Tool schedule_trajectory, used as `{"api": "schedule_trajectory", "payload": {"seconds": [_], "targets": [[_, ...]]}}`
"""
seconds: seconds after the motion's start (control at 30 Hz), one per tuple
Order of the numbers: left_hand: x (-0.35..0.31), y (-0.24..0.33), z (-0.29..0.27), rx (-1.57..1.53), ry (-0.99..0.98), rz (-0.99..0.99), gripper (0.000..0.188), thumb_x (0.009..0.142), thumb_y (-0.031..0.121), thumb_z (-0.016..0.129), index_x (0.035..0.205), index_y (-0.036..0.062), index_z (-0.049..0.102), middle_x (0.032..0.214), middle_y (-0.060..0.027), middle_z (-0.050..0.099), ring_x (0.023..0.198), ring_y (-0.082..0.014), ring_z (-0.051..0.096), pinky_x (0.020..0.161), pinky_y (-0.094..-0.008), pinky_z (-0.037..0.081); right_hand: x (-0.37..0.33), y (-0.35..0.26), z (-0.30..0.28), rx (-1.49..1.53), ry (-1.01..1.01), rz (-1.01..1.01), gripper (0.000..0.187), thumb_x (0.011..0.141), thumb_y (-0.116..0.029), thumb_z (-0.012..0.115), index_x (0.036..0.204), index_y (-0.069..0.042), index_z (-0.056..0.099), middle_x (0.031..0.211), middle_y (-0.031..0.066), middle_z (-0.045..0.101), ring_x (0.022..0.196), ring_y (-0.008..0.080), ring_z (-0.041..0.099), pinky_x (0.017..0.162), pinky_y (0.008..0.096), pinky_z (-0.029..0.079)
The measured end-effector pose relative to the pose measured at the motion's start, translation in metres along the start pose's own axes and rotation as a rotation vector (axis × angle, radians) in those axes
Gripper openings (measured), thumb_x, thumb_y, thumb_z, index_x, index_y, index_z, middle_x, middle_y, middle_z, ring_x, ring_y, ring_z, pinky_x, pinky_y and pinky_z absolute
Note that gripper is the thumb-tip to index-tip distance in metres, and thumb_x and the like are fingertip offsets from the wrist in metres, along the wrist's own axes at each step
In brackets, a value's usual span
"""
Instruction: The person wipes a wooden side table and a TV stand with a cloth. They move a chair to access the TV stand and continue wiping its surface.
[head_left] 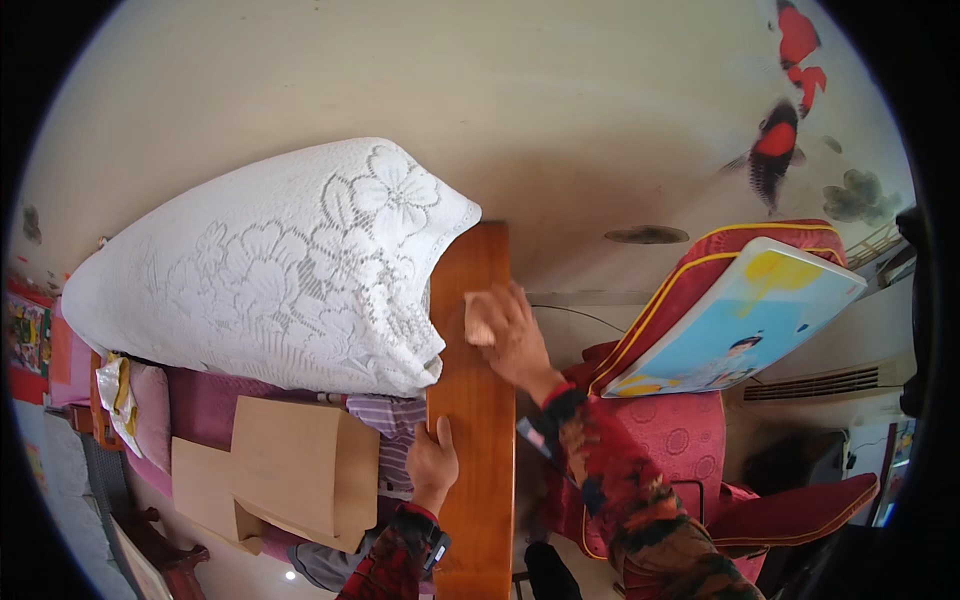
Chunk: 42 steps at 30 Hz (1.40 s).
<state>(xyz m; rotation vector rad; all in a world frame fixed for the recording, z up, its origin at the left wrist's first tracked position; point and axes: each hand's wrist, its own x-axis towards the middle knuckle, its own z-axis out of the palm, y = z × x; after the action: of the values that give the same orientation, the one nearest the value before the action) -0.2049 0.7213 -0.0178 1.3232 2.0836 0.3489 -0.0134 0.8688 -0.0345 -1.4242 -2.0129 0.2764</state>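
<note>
From the head camera, the right hand [515, 335] is pressing a small pale pink cloth [480, 318] flat against a polished wooden panel [478, 400], the fingers spread over the cloth near the panel's far end. The left hand [432, 460] is gripping the panel's left edge nearer the person, thumb lying on the wood and fingers curled around behind it, steadying the board. Both forearms, in patterned red and dark sleeves, are coming in from the lower edge.

Judging by where the cloth is sitting, the wiping is going on at the far stretch of the panel; the wood is looking glossy along its whole length, so I cannot tell which part is already done and which is left.

A white lace cover [270, 265] with a flower pattern is draping over something bulky just left of the panel, its edge touching the wood. Below it, two plain brown cardboard boxes [290, 465] are lying against a purple cushion, with no labels showing. To the right, a flat rectangular board [740, 320] with a bright blue and yellow cartoon picture is leaning on red padded cushions [690, 440] with yellow piping. On the cream wall [600, 120] beyond, painted red and black fish [780, 140] are showing at the far right.
</note>
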Motion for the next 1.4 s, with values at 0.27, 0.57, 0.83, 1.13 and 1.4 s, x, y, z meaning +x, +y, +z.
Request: {"api": "schedule_trajectory", "payload": {"seconds": [0.27, 0.57, 0.83, 1.13, 1.4], "targets": [[0.003, -0.003, 0.0, 0.009, -0.018, 0.01, 0.064, 0.102, 0.061, 0.032, 0.112, 0.0019, 0.054, 0.086, -0.0293, 0.068, 0.085, -0.0522, 0.064, 0.074, -0.0596, 0.049, 0.112, 0.057, 0.022, 0.007, 0.135, 0.065, 0.057, 0.079, -0.017, 0.07, 0.133, -0.006, 0.053, 0.144, 0.0227, 0.044, 0.14, 0.0474, 0.033, 0.116, 0.054, 0.03], [0.002, 0.003, -0.003, 0.02, -0.013, 0.006, 0.063, 0.101, 0.061, 0.032, 0.112, 0.0026, 0.054, 0.087, -0.0302, 0.068, 0.086, -0.0522, 0.064, 0.076, -0.0599, 0.05, 0.032, -0.057, -0.003, -0.288, -0.469, -0.12, 0.068, 0.089, -0.028, 0.058, 0.151, -0.008, 0.038, 0.152, 0.0169, 0.036, 0.147, 0.0418, 0.022, 0.121, 0.0561, 0.017], [0.003, -0.001, -0.003, 0.02, -0.03, 0.02, 0.062, 0.101, 0.061, 0.031, 0.112, 0.0038, 0.053, 0.088, -0.0282, 0.069, 0.087, -0.0521, 0.064, 0.077, -0.0603, 0.049, 0.111, -0.012, 0.04, -0.305, -0.194, -0.023, 0.06, 0.086, -0.028, 0.062, 0.142, -0.01, 0.048, 0.148, 0.0095, 0.042, 0.145, 0.0336, 0.029, 0.119, 0.051, 0.026], [0.005, -0.003, 0.001, 0.011, -0.008, 0.012, 0.064, 0.101, 0.061, 0.033, 0.117, 0.0025, 0.055, 0.093, -0.029, 0.069, 0.089, -0.0522, 0.064, 0.079, -0.0603, 0.049, 0.046, -0.045, 0.005, -0.317, -0.386, -0.055, 0.057, 0.085, -0.027, 0.062, 0.14, -0.013, 0.05, 0.146, 0.0124, 0.045, 0.144, 0.0413, 0.027, 0.118, 0.0527, 0.027], [0.003, 0.0, 0.0, 0.021, 0.018, 0.017, 0.061, 0.102, 0.056, 0.037, 0.112, -0.0001, 0.058, 0.094, -0.0285, 0.069, 0.092, -0.0515, 0.063, 0.078, -0.0576, 0.048, -0.109, -0.084, -0.042, 0.032, -0.244, -0.072, 0.057, 0.082, -0.02, 0.066, 0.137, -0.012, 0.055, 0.142, 0.0086, 0.049, 0.142, 0.0348, 0.035, 0.119, 0.0531, 0.027]]}}
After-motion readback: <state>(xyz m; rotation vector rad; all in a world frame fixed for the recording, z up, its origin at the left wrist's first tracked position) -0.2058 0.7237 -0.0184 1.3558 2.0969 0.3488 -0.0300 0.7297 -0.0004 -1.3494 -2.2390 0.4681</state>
